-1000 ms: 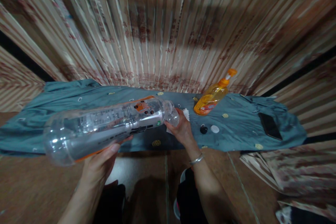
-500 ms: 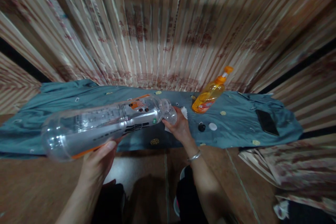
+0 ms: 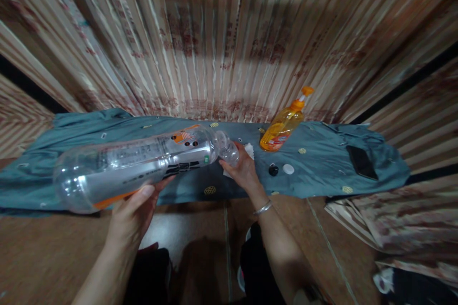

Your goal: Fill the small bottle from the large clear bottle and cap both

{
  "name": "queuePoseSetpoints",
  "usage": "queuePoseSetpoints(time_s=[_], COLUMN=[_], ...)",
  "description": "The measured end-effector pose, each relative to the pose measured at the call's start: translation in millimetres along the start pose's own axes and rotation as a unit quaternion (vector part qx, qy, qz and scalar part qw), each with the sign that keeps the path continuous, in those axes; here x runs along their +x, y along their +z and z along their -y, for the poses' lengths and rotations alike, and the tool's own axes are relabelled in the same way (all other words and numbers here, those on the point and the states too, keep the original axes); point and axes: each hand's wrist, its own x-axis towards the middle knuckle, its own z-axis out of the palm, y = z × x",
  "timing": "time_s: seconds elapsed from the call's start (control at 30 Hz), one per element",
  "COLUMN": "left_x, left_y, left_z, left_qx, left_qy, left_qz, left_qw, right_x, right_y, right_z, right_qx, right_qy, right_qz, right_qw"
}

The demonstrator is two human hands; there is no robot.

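- Left hand (image 3: pixel 138 206) grips the large clear bottle (image 3: pixel 123 167) at its body, thumb on the near side of the silver label and fingers passing beneath; the bottle appears raised above the cloth-covered counter (image 3: pixel 322 171).
- Its long axis runs crosswise: rounded base at far left, neck pointing right and slightly away from the person. The left hand sits below mid-body, while the right is the nearer one to the neck.
- Just beyond that neck, the right hand (image 3: pixel 246 169) is closed around a small clear container (image 3: pixel 230 151). The two transparent ends meet or overlap in view; whether they touch, I cannot tell.
- White paper (image 3: pixel 250 150) lies beside the right hand.
- Farther right, an orange pump bottle (image 3: pixel 281 129) stands toward the back, with a black cap (image 3: pixel 273 170) and white disc (image 3: pixel 288 169) nearer the person.
- At far right lies a dark phone (image 3: pixel 362 162).
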Motion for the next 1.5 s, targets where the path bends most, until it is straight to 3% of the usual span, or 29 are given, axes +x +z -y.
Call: queuePoseSetpoints(time_s=[0.97,1.5], left_x=[-3.1,2.3], left_y=[12.7,11.5], left_z=[-11.7,-7.3], left_qx=[0.001,-0.036], left_qy=[0.009,0.032], left_qz=[0.002,0.010], left_qw=[1.000,0.999], right_x=[2.5,2.5], right_y=[-0.5,2.1], right_z=[-1.1,-6.2], right_qx=[-0.006,-0.021], right_qy=[-0.008,-0.025], right_qz=[-0.002,-0.009], right_qw=[1.000,0.999])
